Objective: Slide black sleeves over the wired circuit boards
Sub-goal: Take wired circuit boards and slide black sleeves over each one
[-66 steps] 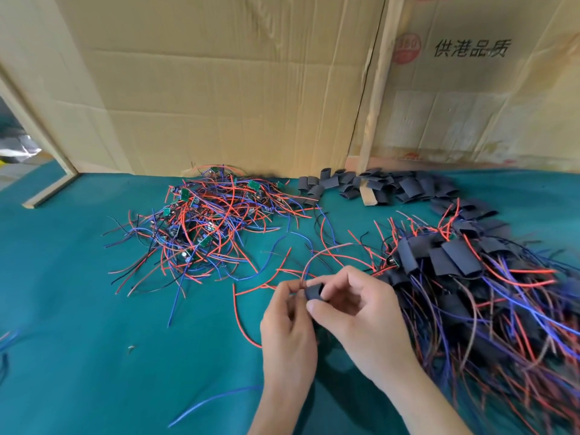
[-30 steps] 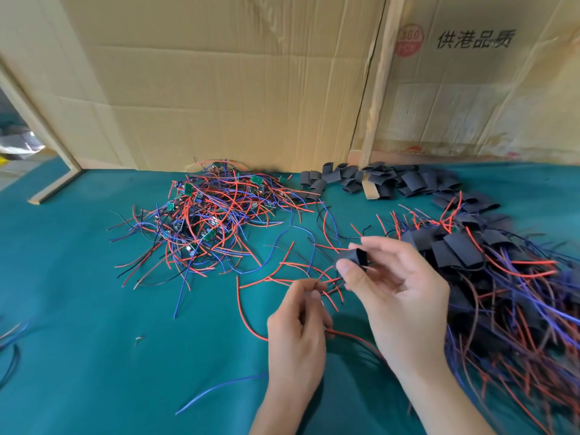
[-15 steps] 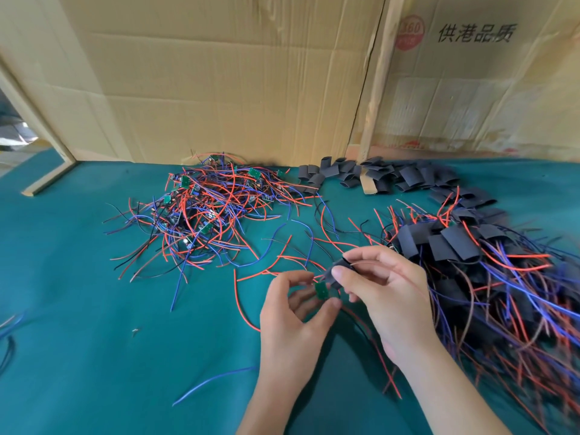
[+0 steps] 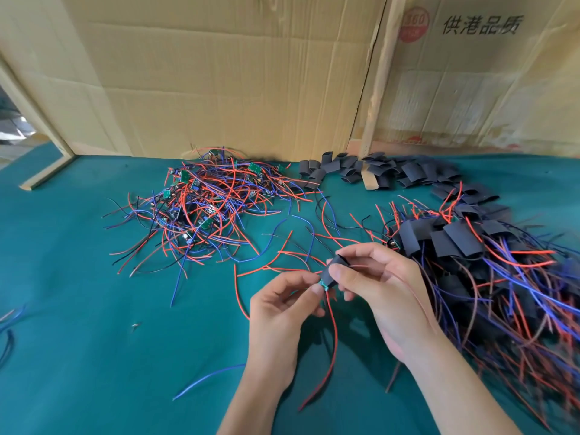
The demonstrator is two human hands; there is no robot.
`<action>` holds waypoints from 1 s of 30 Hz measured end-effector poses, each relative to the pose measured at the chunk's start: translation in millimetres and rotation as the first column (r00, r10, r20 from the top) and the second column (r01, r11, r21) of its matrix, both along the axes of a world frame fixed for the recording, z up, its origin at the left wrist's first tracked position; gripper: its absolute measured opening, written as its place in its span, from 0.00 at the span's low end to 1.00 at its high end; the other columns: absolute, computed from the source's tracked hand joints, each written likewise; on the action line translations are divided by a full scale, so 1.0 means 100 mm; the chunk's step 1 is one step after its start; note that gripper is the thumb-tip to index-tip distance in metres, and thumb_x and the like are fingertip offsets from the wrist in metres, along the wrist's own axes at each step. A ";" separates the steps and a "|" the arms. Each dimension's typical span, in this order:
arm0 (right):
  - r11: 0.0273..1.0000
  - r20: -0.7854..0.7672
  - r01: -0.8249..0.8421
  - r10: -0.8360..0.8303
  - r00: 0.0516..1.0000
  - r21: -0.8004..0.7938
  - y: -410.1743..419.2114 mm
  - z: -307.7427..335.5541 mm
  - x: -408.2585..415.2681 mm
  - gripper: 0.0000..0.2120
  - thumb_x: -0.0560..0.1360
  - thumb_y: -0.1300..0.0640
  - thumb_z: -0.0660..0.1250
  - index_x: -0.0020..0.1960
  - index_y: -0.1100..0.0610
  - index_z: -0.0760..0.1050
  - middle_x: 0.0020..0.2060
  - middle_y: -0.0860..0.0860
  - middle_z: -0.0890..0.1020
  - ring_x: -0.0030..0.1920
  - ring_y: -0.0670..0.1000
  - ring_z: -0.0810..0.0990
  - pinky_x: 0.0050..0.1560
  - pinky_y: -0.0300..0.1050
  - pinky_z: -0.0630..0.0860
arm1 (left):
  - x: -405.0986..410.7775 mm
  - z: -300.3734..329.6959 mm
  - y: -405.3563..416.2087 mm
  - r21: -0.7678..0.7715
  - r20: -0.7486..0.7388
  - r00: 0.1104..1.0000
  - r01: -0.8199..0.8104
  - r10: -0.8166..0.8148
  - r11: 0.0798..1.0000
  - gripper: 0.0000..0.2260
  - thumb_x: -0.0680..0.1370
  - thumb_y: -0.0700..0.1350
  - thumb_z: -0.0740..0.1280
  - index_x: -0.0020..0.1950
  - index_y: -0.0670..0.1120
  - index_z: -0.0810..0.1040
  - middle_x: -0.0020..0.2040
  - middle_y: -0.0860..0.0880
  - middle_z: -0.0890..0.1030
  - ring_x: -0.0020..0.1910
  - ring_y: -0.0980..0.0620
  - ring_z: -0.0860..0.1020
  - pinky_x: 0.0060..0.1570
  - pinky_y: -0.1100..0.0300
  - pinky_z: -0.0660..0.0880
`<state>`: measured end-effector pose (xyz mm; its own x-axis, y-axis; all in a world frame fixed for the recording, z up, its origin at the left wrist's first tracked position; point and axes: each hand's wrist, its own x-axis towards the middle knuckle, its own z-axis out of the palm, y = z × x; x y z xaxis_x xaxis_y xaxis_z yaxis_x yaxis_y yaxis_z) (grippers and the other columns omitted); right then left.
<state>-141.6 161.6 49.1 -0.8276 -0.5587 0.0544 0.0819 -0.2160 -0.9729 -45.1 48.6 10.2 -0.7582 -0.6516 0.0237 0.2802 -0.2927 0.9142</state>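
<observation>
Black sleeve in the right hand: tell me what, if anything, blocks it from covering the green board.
Nothing visible blocks it. The right hand pinches the black sleeve, whose lower mouth already meets the green board pinched by the left hand. Only the board's edge still shows; red wires trail below, clear of the sleeve.

cardboard box [image 4: 470, 89]: "供港品质", red round "360" stamp.

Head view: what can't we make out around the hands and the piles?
- Circuit board: only a green edge shows; the black sleeve and fingers cover the rest.
- Sleeved pile: its right part is blurred and cut by the frame edge.
- Components on the unsleeved boards: too small, tangled in wires.
</observation>
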 end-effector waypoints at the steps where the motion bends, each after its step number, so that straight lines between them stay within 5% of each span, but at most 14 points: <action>1: 1.000 0.014 -0.021 0.021 1.000 -0.010 0.00 0.01 0.00 0.11 0.66 0.60 0.78 0.48 0.58 0.84 0.42 0.61 0.87 0.34 0.52 0.79 0.35 0.40 0.76 | 0.00 0.00 -0.01 0.019 -0.009 1.000 0.013 -0.012 1.000 0.05 0.69 0.40 0.74 0.44 0.44 0.85 0.42 0.44 0.84 0.34 0.50 0.78 0.36 0.63 0.76; 4: 0.997 0.090 -0.068 0.070 0.993 -0.030 0.01 0.03 0.01 0.14 0.62 0.63 0.82 0.47 0.58 0.84 0.45 0.64 0.86 0.35 0.52 0.79 0.35 0.40 0.77 | 0.01 0.01 -0.02 0.069 -0.029 0.999 0.039 -0.037 0.997 0.04 0.69 0.40 0.75 0.43 0.46 0.85 0.40 0.43 0.83 0.40 0.46 0.80 0.33 0.65 0.74; 10: 0.989 0.262 -0.115 0.135 0.956 -0.093 -0.05 0.00 0.06 0.19 0.62 0.58 0.78 0.50 0.64 0.81 0.46 0.66 0.85 0.34 0.52 0.81 0.34 0.39 0.78 | 0.02 0.02 -0.04 0.079 -0.039 0.999 0.019 -0.016 0.997 0.06 0.69 0.39 0.75 0.45 0.47 0.85 0.44 0.44 0.83 0.35 0.53 0.80 0.30 0.66 0.74; 19: 0.976 0.461 -0.083 0.168 0.871 -0.199 -0.11 -0.03 0.10 0.13 0.63 0.59 0.77 0.48 0.61 0.84 0.37 0.55 0.84 0.29 0.46 0.79 0.28 0.36 0.76 | 0.02 0.00 -0.06 0.030 -0.057 0.991 0.124 -0.123 0.992 0.09 0.71 0.40 0.75 0.51 0.44 0.83 0.51 0.45 0.83 0.40 0.47 0.77 0.42 0.58 0.76; 26: 0.994 0.268 -0.085 0.100 0.958 -0.066 -0.12 -0.05 0.13 0.16 0.63 0.53 0.79 0.50 0.57 0.85 0.36 0.55 0.84 0.25 0.48 0.73 0.23 0.38 0.69 | -0.06 0.09 0.02 -0.049 0.036 0.999 -0.021 0.023 0.999 0.09 0.71 0.44 0.75 0.45 0.45 0.77 0.45 0.34 0.75 0.37 0.43 0.73 0.43 0.44 0.71; 30: 0.998 0.046 -0.048 0.046 0.998 0.048 -0.13 -0.04 0.12 0.17 0.68 0.53 0.76 0.57 0.47 0.84 0.42 0.50 0.86 0.28 0.47 0.74 0.23 0.37 0.66 | -0.12 0.20 -0.04 -0.124 0.093 0.991 -0.089 0.100 0.988 0.06 0.77 0.33 0.70 0.44 0.43 0.78 0.41 0.38 0.82 0.35 0.48 0.79 0.40 0.57 0.77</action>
<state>-129.2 148.7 44.8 -0.8013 -0.5982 -0.0109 0.1350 -0.1631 -0.9773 -57.5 44.5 29.8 -0.6959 -0.7173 0.0340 0.2084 -0.1564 0.9655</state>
